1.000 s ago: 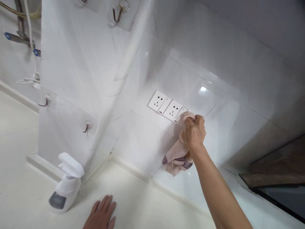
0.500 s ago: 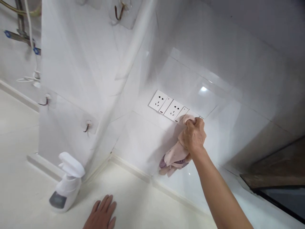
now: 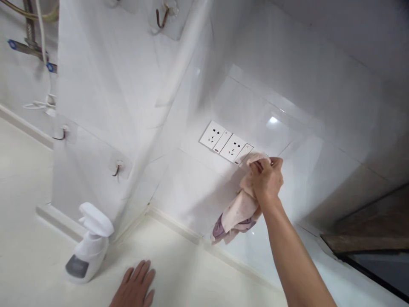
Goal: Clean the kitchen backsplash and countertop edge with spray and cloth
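Observation:
My right hand (image 3: 268, 177) is closed on a pinkish cloth (image 3: 238, 209), whose lower end with purple patches hangs loose. The bunched top of the cloth is against or just in front of the right end of a white wall socket panel (image 3: 232, 147), covering that end. On the pale countertop (image 3: 179, 273), my left hand (image 3: 136, 283) lies flat with its fingers spread, holding nothing. A white spray bottle (image 3: 91, 245) with a dark label stands upright to the left of it.
Clear adhesive hooks (image 3: 118, 167) are fixed to the white tiled wall (image 3: 92, 76) at left. Pipes with blue-ended valves (image 3: 25, 47) and a white cable (image 3: 41, 104) are at the far left. A dark-framed opening (image 3: 373, 251) lies at the lower right.
My right hand has shifted slightly right along the socket panel and turned a little, with the cloth swinging lower. My left hand stays on the countertop.

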A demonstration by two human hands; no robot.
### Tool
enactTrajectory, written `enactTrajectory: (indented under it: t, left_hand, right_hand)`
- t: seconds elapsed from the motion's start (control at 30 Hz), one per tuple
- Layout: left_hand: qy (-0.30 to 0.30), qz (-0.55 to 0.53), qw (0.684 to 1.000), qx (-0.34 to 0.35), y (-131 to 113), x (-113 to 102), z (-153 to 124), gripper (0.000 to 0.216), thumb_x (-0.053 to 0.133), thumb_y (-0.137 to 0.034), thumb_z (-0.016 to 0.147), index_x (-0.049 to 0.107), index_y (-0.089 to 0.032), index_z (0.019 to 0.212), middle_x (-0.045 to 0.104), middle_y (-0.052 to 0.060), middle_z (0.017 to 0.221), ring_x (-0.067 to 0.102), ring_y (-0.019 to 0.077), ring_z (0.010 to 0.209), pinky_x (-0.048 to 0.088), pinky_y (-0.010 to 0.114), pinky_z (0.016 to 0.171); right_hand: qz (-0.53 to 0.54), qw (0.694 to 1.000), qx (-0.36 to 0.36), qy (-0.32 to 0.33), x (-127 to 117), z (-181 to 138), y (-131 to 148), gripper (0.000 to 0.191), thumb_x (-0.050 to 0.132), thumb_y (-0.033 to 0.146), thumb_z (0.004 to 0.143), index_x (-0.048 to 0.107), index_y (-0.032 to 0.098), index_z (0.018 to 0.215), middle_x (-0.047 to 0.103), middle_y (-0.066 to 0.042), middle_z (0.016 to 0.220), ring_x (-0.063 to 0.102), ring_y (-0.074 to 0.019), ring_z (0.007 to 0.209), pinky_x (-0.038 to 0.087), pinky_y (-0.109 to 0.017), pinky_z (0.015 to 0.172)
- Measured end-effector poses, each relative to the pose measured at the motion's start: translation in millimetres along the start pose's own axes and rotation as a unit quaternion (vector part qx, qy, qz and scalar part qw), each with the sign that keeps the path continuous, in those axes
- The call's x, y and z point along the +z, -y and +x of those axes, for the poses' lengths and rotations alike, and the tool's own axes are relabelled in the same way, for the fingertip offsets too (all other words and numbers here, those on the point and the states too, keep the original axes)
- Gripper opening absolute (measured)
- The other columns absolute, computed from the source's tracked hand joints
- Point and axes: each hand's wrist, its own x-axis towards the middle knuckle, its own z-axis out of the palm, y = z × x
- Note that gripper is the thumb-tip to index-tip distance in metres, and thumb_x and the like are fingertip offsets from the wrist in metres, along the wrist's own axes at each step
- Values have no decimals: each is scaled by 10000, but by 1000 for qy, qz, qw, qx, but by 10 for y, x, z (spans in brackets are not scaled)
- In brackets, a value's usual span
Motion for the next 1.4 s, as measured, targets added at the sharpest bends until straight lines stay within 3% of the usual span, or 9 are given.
enactTrajectory:
  t: [0.13,0.37,0.57,0.73,0.9,1.07,1.17,1.27,1.4]
  left_hand:
    - [3,4,1000,2,-11,-25,-12,484,479,-402,978,652,-291,1416,513,125,1587,463,371,1481,323,614,1214]
    - [-49,0,999,19,16,36,-30,432,505,-409,970,688,-318,1350,585,85,1532,528,336,1418,343,554,1197]
    - [-39,0,999,8,-19,145,-27,462,474,-379,962,689,-272,1358,556,121,1555,487,351,1455,325,585,1210]
    - [-84,14,996,-9,-112,64,-47,452,442,-357,977,702,-255,1332,573,119,1539,484,343,1455,282,585,1232]
    - [-41,-2,999,10,-66,71,-27,456,483,-405,966,698,-268,1344,570,121,1542,496,349,1447,325,574,1215]
    - [-86,11,996,-5,-97,98,-45,446,466,-391,990,690,-255,1352,563,129,1547,462,351,1476,267,596,1241]
    - [-46,0,999,2,-85,57,-45,450,486,-387,980,677,-280,1373,549,120,1561,481,348,1466,308,588,1223]
    - [-7,-5,1000,10,-41,25,-35,468,458,-385,993,650,-294,1410,526,119,1580,477,351,1473,328,605,1207]
    - [-23,-2,1000,13,3,106,-29,471,468,-426,997,655,-285,1406,525,127,1580,470,362,1473,307,616,1213]
  right_hand:
    - [-34,999,25,0,-30,322,102,227,604,448,917,647,227,945,479,-50,1193,448,-136,806,312,-293,677]
    - [-34,999,7,4,132,120,162,214,522,396,927,629,213,900,492,-45,1147,414,-136,786,251,-276,646]
    - [-52,998,30,-28,13,335,245,201,509,373,959,616,207,920,468,-47,1153,386,-128,770,243,-302,659]
    - [-48,999,24,7,30,196,258,183,506,351,947,603,208,888,468,-47,1116,404,-140,789,262,-290,656]
    - [-26,999,30,-17,28,298,232,160,543,351,924,588,208,868,461,-43,1107,394,-128,754,286,-291,666]
    - [-35,999,36,-2,71,213,218,150,521,334,938,584,212,878,448,-36,1086,388,-127,756,287,-300,665]
    - [-36,999,22,-2,108,168,204,160,523,352,933,594,217,885,458,-30,1077,389,-128,755,273,-295,656]
    - [-46,998,19,-27,32,369,213,176,530,374,936,598,217,896,464,-42,1090,397,-131,749,288,-308,673]
    - [-63,993,49,-84,-263,632,200,169,524,357,937,606,210,925,478,-91,1216,448,-138,759,318,-343,701]
